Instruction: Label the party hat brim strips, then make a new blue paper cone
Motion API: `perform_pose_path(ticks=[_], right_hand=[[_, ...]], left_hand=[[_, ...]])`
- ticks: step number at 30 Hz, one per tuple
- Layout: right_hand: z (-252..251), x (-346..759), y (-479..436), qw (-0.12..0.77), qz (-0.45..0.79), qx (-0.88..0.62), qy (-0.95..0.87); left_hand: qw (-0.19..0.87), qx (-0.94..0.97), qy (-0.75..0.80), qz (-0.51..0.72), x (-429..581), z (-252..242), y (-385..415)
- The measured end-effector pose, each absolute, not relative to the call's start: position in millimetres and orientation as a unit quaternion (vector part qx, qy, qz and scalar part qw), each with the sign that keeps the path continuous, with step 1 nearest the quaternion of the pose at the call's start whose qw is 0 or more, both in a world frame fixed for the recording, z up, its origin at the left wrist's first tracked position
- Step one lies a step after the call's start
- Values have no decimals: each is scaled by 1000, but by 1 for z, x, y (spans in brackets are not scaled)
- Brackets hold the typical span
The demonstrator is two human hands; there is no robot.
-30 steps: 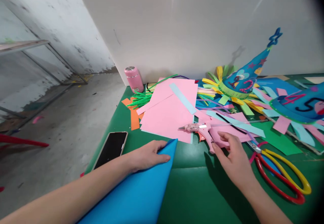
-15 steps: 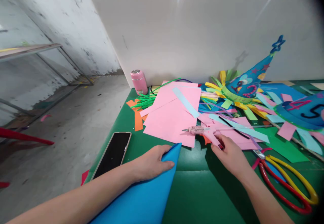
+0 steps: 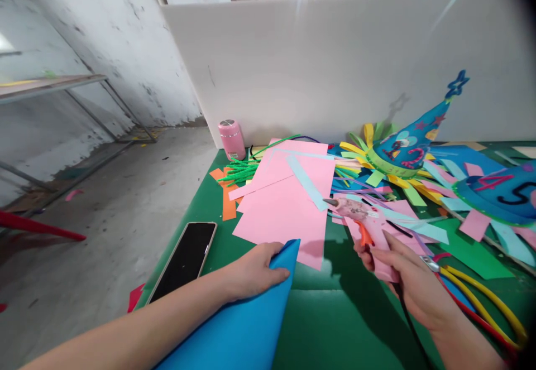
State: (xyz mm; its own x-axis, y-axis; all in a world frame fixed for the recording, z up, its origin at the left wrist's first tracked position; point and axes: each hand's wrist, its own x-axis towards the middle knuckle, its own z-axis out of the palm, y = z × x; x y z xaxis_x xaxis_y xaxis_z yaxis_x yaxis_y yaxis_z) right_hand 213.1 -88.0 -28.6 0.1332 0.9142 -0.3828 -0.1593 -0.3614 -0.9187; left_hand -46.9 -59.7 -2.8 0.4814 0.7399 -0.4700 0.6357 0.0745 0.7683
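Observation:
My left hand [image 3: 255,272] grips a rolled blue paper cone [image 3: 247,325] near its pointed tip, thumb on the near side. The cone's wide end runs out of the bottom of the view. In my right hand [image 3: 402,269] is a pink hot glue gun [image 3: 368,222] with an orange trigger, held by its handle with the nozzle pointing left. Its black cord hangs down from the handle. Below and beyond the nozzle lie pink paper sheets [image 3: 268,214] with a light blue strip [image 3: 307,183] on top.
A phone [image 3: 184,258] lies left of my left hand. Scissors [image 3: 486,292] with red and yellow handles lie by my right wrist. At the back stand a pink bottle [image 3: 231,140], green pipe cleaners [image 3: 240,170] and a decorated cone hat [image 3: 412,141]; another hat [image 3: 498,191] is at right.
My right hand has lifted the glue gun off the paper pile and drawn it right and nearer. My left hand stays on the cone. The view has tilted up slightly.

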Motion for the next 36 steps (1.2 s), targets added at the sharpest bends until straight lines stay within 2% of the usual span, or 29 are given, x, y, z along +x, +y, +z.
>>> perform_pose_path(ticks=[4,15,24,30,36], right_hand=[[-16,217,-95,482,586,-543,-360],[-25,229,-125,339,491,-576,-559],[-25,225,-143,311,467,-600,-570],[-37,235,-141,263,334,-600,-678],[-29,228,-137,248,271,-586,-722]], left_hand=[[535,674,506,57,-49,0,-61],[548,671,493,82,-46,23,-73],[505,688,515,77,-46,27,-79],[495,680,538,55,-42,33,-84],[483,687,540,53,-40,36,-86]])
